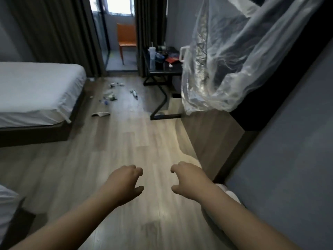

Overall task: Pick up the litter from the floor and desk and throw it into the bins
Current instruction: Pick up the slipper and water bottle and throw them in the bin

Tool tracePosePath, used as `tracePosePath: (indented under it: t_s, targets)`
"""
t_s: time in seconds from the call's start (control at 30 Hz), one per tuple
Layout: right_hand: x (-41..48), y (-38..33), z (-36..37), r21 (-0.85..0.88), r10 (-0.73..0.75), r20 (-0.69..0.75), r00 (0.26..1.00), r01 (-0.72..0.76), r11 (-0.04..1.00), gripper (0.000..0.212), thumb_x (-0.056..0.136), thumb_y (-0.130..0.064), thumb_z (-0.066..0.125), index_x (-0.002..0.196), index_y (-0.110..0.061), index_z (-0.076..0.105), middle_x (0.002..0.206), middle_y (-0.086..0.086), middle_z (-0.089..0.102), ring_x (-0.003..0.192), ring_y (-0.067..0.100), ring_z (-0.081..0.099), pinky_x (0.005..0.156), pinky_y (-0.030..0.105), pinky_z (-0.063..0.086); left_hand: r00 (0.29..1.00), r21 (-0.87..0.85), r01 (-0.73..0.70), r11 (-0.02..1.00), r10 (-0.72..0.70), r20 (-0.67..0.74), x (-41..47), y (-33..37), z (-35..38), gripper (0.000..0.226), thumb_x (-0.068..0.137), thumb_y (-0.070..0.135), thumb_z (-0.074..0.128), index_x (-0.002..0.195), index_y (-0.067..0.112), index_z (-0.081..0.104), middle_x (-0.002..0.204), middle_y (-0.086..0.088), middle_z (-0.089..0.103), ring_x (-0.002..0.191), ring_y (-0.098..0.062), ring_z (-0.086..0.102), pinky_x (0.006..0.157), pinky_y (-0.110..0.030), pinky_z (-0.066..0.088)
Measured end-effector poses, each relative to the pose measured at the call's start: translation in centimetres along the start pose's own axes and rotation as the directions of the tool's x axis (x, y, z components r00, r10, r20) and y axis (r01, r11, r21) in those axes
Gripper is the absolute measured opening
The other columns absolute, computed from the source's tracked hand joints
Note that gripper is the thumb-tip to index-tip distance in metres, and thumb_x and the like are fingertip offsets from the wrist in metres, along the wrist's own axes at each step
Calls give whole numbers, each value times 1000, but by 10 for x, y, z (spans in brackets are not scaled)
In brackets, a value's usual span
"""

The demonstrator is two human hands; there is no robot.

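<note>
Litter lies scattered on the wooden floor far ahead: a crumpled cluster [109,97], scraps [116,84], a small piece [134,93] and a flat white piece [100,114] near the bed corner. The black desk [158,70] at the back carries a clear cup [151,57], a red item [171,60] and other clutter. My left hand [126,181] and my right hand [187,179] hang low in front of me over bare floor, fingers loosely curled, each holding nothing. No bin is in view.
A white bed [36,91] fills the left side. A large clear plastic bag [225,56] hangs over a dark unit on the right, above a wooden cabinet [207,134]. Dark curtains and an orange chair [127,37] stand at the back. A grey wall lies to my right.
</note>
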State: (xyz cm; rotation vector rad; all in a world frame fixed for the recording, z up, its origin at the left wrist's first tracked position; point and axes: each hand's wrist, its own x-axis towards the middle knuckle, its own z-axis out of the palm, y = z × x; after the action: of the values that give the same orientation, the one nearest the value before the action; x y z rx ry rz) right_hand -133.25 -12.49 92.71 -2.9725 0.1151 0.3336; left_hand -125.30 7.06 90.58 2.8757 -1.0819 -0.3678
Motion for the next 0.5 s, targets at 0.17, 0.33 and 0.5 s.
tracePosePath:
  t_s: [0.17,0.33,0.5]
  targets:
    - [78,-80,-17,1,-62,5,998,62,998,43,84,-30,60,124,-15,52,117,4,55,105,25,55,87,37,47,990,-66,121,990,-126,-65,-12,-108,-32,42,90,45,55,125,24,50,120,5,55,105,-15,54,86,-28,48]
    - [153,-123,-36,-30,-109,-20,994,108,994,41,83,-29,59,121,-16,52,117,2,55,106,24,55,87,36,47,975,-119,203,972,-212,-65,6,-181,-44,40,90,43,55,124,22,50,120,3,54,105,-17,55,87,-29,46]
    - [229,-129,-43,-38,-122,-1,993,122,992,41,84,-31,58,122,-16,53,120,2,55,109,24,55,88,36,47,970,-116,223,968,-232,-75,61,-227,-54,40,90,42,54,123,19,51,120,1,55,106,-19,54,85,-28,42]
